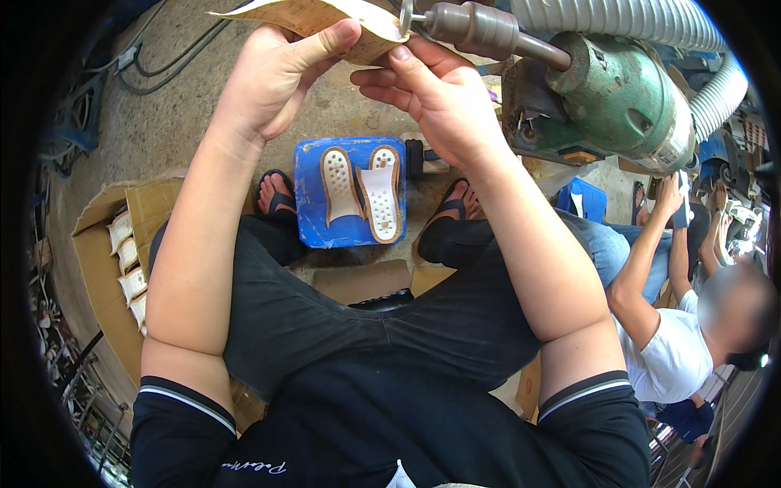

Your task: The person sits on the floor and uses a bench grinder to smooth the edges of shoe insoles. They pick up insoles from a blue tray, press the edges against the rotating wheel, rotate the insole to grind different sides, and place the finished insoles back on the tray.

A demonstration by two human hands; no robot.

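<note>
A thin curved insole (370,55), cork-brown on one face and white on the other, is held up at the top of the view. My left hand (281,77) grips its middle, thumb on top and fingers hidden behind. The right hand (443,93) pinches its right end with the thumb, the other fingers partly spread below. That end meets a small round metal tool head (406,16) on the brown spindle (472,28) of a green motor (622,102). Whether the tool head is turning I cannot tell.
Between my feet, two perforated white insoles (338,185) lie on a blue stool (313,232). A cardboard box (102,268) at left holds several white pieces. Ribbed grey hoses (618,18) run above the motor. At right sits a co-worker in a white shirt (667,350).
</note>
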